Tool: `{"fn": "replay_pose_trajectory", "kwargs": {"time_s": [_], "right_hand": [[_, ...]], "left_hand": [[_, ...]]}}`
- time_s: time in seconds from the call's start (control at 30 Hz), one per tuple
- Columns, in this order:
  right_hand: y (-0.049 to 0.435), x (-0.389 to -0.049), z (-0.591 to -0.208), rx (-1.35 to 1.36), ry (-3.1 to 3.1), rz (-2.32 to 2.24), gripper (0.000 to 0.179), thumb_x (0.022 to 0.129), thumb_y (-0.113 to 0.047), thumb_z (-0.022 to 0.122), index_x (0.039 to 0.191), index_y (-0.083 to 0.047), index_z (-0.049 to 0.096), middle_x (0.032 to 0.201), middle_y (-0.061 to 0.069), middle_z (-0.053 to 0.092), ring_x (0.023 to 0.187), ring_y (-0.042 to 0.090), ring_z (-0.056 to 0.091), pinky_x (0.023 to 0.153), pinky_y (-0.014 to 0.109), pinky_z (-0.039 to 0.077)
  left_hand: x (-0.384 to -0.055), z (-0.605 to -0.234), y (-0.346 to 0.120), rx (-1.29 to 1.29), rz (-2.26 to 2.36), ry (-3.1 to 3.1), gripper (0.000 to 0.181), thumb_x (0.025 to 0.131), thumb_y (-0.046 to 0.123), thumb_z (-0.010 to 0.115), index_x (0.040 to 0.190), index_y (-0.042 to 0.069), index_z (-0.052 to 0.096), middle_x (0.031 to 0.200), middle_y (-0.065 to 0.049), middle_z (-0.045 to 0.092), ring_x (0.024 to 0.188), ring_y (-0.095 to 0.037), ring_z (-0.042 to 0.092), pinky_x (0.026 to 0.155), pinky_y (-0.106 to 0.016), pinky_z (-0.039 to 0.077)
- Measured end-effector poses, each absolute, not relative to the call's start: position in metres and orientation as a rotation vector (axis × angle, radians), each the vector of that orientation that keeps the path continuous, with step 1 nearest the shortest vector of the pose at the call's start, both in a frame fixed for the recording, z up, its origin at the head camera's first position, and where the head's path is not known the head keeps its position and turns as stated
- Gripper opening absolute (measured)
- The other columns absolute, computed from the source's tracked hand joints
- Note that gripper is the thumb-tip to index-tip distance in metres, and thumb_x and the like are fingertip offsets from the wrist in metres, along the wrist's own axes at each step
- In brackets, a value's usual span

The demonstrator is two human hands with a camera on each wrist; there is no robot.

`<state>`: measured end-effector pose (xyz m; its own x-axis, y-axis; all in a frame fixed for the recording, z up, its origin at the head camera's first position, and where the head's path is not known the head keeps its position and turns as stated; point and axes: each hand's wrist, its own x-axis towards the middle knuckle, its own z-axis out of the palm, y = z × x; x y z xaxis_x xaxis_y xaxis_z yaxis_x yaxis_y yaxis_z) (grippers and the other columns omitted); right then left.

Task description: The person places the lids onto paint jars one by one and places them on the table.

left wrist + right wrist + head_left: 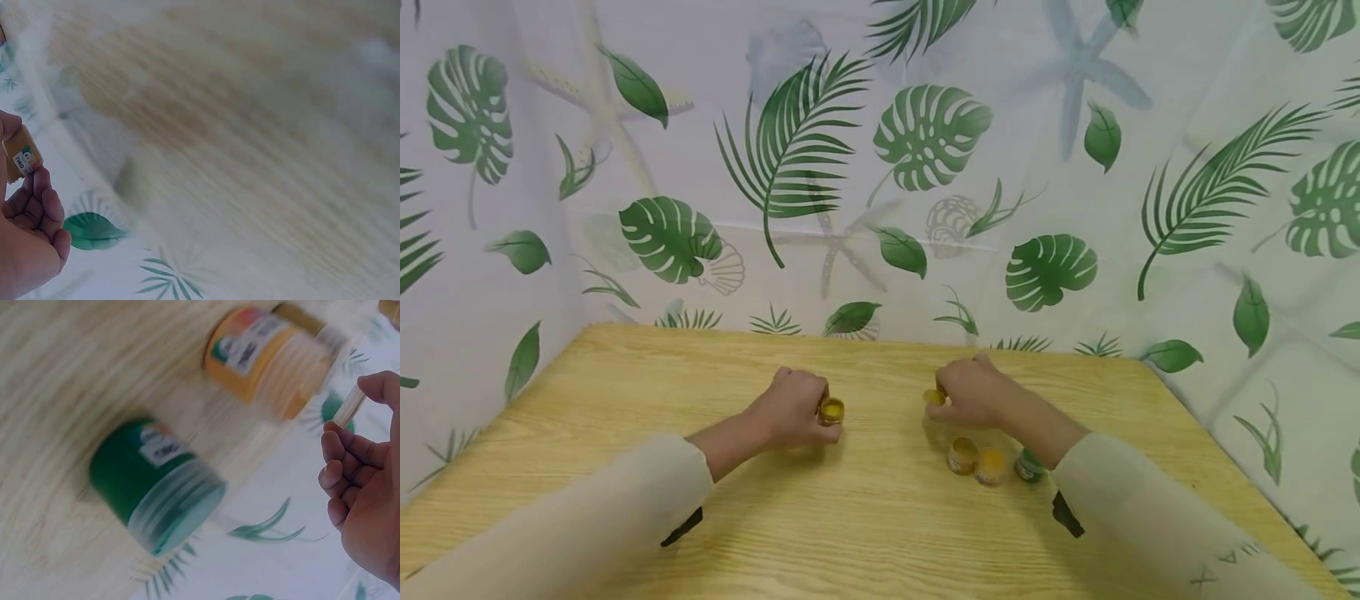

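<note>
My left hand grips a small paint jar, its round mouth facing up and yellow-ochre inside. In the left wrist view the jar shows a printed label between thumb and fingers. Off to the right, my right hand pinches a clear round lid by its edge; the lid looks yellowish from above. Below this hand stand an ochre jar, an orange jar and a green jar, the green one partly hidden by the right wrist.
The wood-grain table reaches back to a white leaf-print cloth that hangs behind it and at both sides. In the right wrist view the green jar and orange jar have clear lids.
</note>
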<state>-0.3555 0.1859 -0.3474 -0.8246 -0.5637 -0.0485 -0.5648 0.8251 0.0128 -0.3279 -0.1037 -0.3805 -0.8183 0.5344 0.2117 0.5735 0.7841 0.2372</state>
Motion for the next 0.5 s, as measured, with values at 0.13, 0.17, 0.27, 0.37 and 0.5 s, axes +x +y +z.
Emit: {"fn": "replay_pose_trajectory", "kwargs": {"time_s": [0.13,0.17,0.27,0.37,0.5], "right_hand": [[0.178,-0.337,-0.343,-1.010,2.961,0.025,0.025,0.090,-0.036,0.060,0.086,-0.011,0.063,0.080,-0.003,0.062,0.074,0.014,0.054,0.080,0.042,0.034],[0.176,-0.332,-0.343,-1.029,2.957,0.020,0.026,0.091,-0.036,0.060,0.086,-0.011,0.063,0.080,-0.003,0.062,0.074,0.014,0.054,0.079,0.041,0.033],[0.169,-0.317,-0.345,-1.086,2.952,0.006,0.026,0.091,-0.036,0.059,0.085,-0.012,0.062,0.079,-0.005,0.060,0.075,0.014,0.054,0.078,0.039,0.032],[0.164,-0.303,-0.347,-1.123,2.949,-0.009,0.026,0.090,-0.037,0.060,0.084,-0.012,0.061,0.078,-0.006,0.058,0.076,0.013,0.053,0.079,0.038,0.031],[0.160,-0.290,-0.347,-1.186,2.967,-0.030,0.026,0.088,-0.037,0.060,0.081,-0.012,0.059,0.074,-0.007,0.055,0.071,0.011,0.051,0.079,0.038,0.033]], "left_hand": [[-0.312,-0.379,-0.098,-0.952,-0.464,-2.806,0.027,0.078,0.033,0.073,0.073,0.016,0.053,0.064,0.009,0.049,0.063,-0.009,0.044,0.076,-0.038,0.034],[-0.309,-0.379,-0.098,-0.963,-0.467,-2.799,0.027,0.078,0.032,0.074,0.072,0.016,0.053,0.064,0.009,0.049,0.062,-0.008,0.044,0.075,-0.037,0.034],[-0.298,-0.379,-0.096,-0.984,-0.482,-2.803,0.027,0.078,0.031,0.074,0.070,0.016,0.053,0.062,0.009,0.047,0.060,-0.008,0.041,0.075,-0.037,0.033],[-0.289,-0.380,-0.094,-1.007,-0.498,-2.815,0.026,0.077,0.030,0.074,0.069,0.017,0.053,0.061,0.009,0.046,0.060,-0.008,0.040,0.076,-0.038,0.033],[-0.278,-0.380,-0.089,-1.023,-0.531,-2.829,0.026,0.077,0.031,0.074,0.069,0.017,0.053,0.060,0.010,0.045,0.059,-0.007,0.039,0.075,-0.037,0.033]]}}
